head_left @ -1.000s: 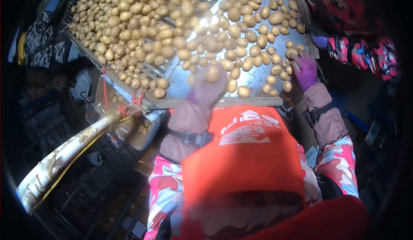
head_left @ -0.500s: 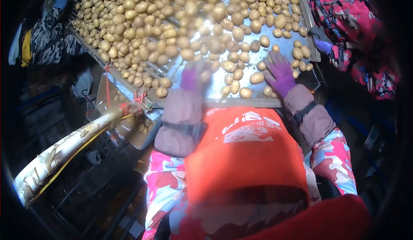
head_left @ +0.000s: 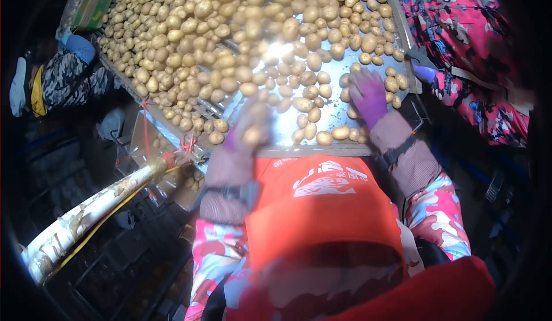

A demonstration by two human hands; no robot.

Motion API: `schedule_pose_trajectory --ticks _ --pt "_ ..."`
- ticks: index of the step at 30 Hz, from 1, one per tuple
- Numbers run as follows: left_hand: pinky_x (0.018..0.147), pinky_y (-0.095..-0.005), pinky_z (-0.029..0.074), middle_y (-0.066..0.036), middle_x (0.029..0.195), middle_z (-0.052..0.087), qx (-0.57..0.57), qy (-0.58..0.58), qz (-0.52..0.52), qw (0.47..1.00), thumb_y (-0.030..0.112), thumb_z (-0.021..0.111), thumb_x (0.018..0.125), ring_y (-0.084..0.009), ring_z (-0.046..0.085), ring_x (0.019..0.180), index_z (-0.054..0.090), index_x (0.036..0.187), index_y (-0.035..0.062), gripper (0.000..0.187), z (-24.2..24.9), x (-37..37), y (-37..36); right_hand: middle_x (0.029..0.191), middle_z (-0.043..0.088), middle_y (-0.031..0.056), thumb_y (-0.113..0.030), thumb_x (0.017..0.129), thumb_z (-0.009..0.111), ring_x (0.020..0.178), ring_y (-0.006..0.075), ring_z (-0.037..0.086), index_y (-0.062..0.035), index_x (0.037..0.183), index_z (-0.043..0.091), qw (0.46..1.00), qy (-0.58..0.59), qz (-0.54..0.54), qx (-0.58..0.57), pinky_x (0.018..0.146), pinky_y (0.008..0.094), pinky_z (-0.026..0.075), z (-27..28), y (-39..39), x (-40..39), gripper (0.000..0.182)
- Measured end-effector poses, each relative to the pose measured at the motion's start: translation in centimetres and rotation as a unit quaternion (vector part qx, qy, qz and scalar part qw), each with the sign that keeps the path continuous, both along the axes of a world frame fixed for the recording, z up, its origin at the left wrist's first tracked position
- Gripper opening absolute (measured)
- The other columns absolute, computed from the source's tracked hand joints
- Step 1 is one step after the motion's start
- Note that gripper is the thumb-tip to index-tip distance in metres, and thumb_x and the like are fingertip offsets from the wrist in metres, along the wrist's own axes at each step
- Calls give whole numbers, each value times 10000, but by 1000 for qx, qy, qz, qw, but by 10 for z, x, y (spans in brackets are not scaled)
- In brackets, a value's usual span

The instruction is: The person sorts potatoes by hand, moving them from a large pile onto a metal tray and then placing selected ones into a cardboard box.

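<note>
Head view looks down past an orange apron (head_left: 322,206) at a metal sorting table (head_left: 287,126) heaped with potatoes (head_left: 201,39), thick toward the far and left side and thinning to scattered ones near the front edge. The right hand (head_left: 368,95), in a purple glove, lies palm down with fingers spread on the sheet near the table's right front part, its fingertips among a cluster of small potatoes and touching at least one; it has hold of nothing that can be seen. A few loose potatoes (head_left: 340,132) lie just beside its wrist at the front lip. The left hand (head_left: 248,126) is blurred over the front edge of the table, left of centre; a pale, potato-coloured shape shows at its fingers, but the blur makes it impossible to tell whether the hand is closed on a potato or merely above one, or how far it is open. Both forearms wear checked brown sleeves (head_left: 230,165) over a pink camouflage jacket. At the right rim another person's arm in a red patterned sleeve (head_left: 466,45) reaches to the table with a purple-gloved hand (head_left: 424,72). At the far left a person in grey camouflage (head_left: 69,76) stands beside the table. A whitish, dirt-caked pipe (head_left: 86,211) slants down from the table's front left corner.
</note>
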State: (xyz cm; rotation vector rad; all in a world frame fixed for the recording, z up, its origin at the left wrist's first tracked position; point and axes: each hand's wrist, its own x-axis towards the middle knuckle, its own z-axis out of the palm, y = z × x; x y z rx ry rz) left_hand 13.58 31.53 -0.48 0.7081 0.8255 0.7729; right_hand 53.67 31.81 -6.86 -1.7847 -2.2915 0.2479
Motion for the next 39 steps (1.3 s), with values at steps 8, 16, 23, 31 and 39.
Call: schedule_pose_trajectory --ticks 8,16,23,31,39 --pt "679 -380 570 -134 1155 590 -253 -101 522 808 312 572 977 -265 647 1041 554 1274 88 372 54 -235 -151 1464 491 107 -260 894 621 1355 345 437 -238 1346 571 988 2 64 139 1141 500 317 18 179 -132 455" --pt "858 -398 533 -140 1121 648 -300 2 185 936 343 551 981 -254 627 977 565 1249 103 361 52 -73 -94 1161 632 119 -280 821 688 1045 326 627 -197 1209 652 977 143 -27 -157 936 432 488 127 132 -147 399" --pt "809 -357 528 -122 1100 646 279 461 38 842 177 617 927 -225 632 984 579 1192 51 295 24 32 20 1220 598 178 -379 865 621 1147 379 560 -109 1239 614 963 181 200 19 988 479 441 69 188 -223 461" --pt "615 -313 533 -68 897 620 321 472 89 816 155 658 922 -175 599 710 611 1049 64 164 -20 9 -19 1223 601 156 -227 845 639 1164 361 555 -129 1161 641 979 185 34 -78 939 481 467 12 186 -208 330" --pt "535 -300 458 -110 1008 609 184 275 89 940 307 641 940 -160 526 612 548 1239 102 375 -1 6 -9 1056 680 141 -231 869 654 911 305 662 -80 1167 644 934 264 238 -25 799 425 536 54 86 -202 334"
